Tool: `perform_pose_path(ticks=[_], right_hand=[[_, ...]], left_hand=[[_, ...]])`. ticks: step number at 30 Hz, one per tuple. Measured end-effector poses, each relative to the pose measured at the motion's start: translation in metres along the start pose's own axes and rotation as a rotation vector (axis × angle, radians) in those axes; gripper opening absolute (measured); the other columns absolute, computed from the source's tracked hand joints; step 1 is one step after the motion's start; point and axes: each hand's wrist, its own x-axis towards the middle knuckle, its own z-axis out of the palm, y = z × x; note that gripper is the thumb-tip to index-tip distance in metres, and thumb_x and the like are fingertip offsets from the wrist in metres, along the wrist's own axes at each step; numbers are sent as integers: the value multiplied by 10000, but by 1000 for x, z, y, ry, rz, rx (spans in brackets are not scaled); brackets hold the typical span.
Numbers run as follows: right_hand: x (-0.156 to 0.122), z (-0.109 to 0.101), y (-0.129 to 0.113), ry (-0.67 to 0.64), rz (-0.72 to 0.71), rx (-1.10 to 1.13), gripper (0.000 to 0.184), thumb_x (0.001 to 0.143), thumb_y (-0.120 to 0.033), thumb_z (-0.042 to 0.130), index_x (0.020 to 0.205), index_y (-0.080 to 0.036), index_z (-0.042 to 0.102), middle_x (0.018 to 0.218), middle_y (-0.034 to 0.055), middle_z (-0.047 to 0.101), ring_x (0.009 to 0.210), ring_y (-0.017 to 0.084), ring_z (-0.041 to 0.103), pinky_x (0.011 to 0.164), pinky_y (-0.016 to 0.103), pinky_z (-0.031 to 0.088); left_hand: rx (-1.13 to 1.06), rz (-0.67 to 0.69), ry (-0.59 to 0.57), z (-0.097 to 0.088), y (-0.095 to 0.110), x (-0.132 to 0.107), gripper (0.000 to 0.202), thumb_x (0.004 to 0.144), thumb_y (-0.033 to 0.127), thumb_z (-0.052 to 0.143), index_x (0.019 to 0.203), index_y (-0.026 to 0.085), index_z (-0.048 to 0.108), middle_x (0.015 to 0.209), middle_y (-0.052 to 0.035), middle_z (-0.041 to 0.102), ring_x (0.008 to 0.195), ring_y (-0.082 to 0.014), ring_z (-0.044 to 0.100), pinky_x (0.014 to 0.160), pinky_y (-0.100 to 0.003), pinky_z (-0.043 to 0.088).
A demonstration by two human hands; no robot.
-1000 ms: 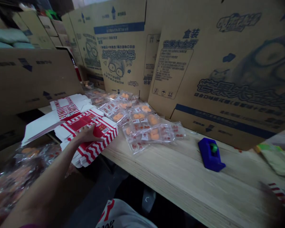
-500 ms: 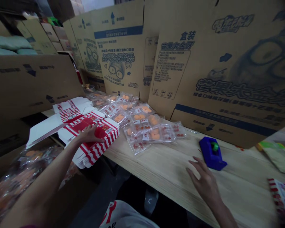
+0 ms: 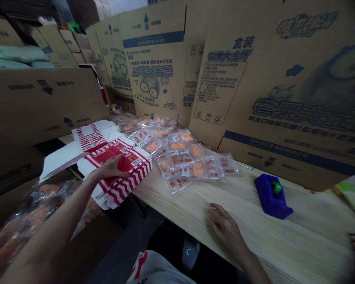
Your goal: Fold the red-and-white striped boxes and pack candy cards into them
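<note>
Main worry: a slide of the stack of flat red-and-white striped cardboard box blanks (image 3: pixel 133 163) off the near edge of the pale wood-grain desk (image 3: pixel 307 244). Likely cause: white flaps at the lower-left end jutting past that edge, blanks unevenly staggered. Pinned from above by the bare left hand (image 3: pixel 112 167), palm down on the red panels, fingers loosely spread, not visibly closed round anything. With a shove or lopsided lift, possible fanning or tipping toward the open brown cardboard carton (image 3: pixel 97 232) below, onto clear plastic bags of orange pieces (image 3: pixel 47 209) inside. Also possible: a nudge into the heap of flat clear plastic pouches with orange pieces (image 3: pixel 177 154) just beside, scattering some. Lesser risk: creased flaps from hard pressing.

Bare right hand (image 3: pixel 226 228) near the desk's front edge, between stack and blue plastic tape dispenser (image 3: pixel 272 195), fingers relaxed, nothing visible in grasp; contact with wood: cannot tell.

Stack location: left part of desk, at the edge, beside a pile of mostly white striped blanks (image 3: pixel 63 157). Red printed faces up. Long axis slanting lower left to upper right, roughly crosswise to near edge. Barcode end toward upper right; loose flaps toward lower left.
</note>
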Motion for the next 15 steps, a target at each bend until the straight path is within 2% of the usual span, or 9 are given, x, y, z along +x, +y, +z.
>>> perform_pose_path(ticks=[2, 4, 6, 8, 10, 12, 13, 15], right_hand=[[1, 2, 0, 11, 19, 55, 265, 866, -301, 532, 1025, -176, 704, 1209, 152, 640, 1070, 282, 650, 926, 421, 554], [6, 4, -6, 10, 54, 159, 261, 859, -331, 554, 1005, -182, 712, 1173, 147, 657, 1052, 282, 655, 925, 433, 549], [18, 7, -20, -17, 130, 322, 257, 854, -384, 582, 945, -188, 720, 1085, 137, 689, 988, 277, 673, 896, 439, 556], [34, 12, -43, -64, 237, 576, 299, 825, -451, 633, 942, -186, 709, 1000, 128, 711, 927, 269, 687, 869, 439, 561], [52, 17, -71, -109, 321, 907, 451, 733, -504, 731, 1053, -191, 668, 1035, 124, 712, 964, 273, 682, 879, 445, 553], [66, 21, -96, -138, 325, 1199, 671, 607, -508, 826, 1169, -215, 604, 1158, 122, 678, 1077, 286, 644, 912, 453, 535], [71, 22, -106, -135, 315, 1289, 708, 577, -493, 847, 1180, -224, 590, 1191, 114, 665, 1109, 286, 628, 926, 453, 527], [73, 19, -114, -85, 323, 1347, 625, 586, -446, 853, 1117, -222, 612, 1162, 94, 683, 1089, 273, 638, 941, 443, 517]], left_hand=[[68, 15, 24, -11, 4, -8, 1148, 533, 628, 728, 1448, 104, 273, 1365, -253, 493, 1241, -430, 471, 996, -516, 369], [129, 46, 110, -25, 15, -22, 1138, 564, 619, 713, 1456, 91, 243, 1310, -241, 541, 1201, -431, 502, 1002, -523, 360], [141, 88, 200, -36, 36, -44, 1143, 567, 617, 717, 1457, 88, 232, 1273, -228, 567, 1149, -429, 539, 971, -503, 396], [78, 173, 256, -39, 65, -69, 1149, 563, 596, 733, 1462, 102, 217, 1293, -209, 557, 1140, -409, 554, 939, -461, 437], [-19, 278, 278, -29, 100, -94, 1131, 547, 551, 762, 1455, 128, 236, 1323, -183, 544, 1168, -393, 545, 947, -435, 447], [-138, 378, 268, -7, 135, -115, 1107, 540, 502, 785, 1450, 161, 254, 1315, -158, 559, 1171, -387, 549, 942, -430, 460], [-201, 425, 257, 6, 151, -124, 1106, 540, 479, 794, 1454, 175, 249, 1305, -152, 569, 1174, -385, 551, 942, -433, 465], [-333, 493, 242, 33, 180, -136, 1100, 547, 453, 801, 1457, 170, 252, 1327, -176, 551, 1201, -388, 535, 966, -457, 457]])
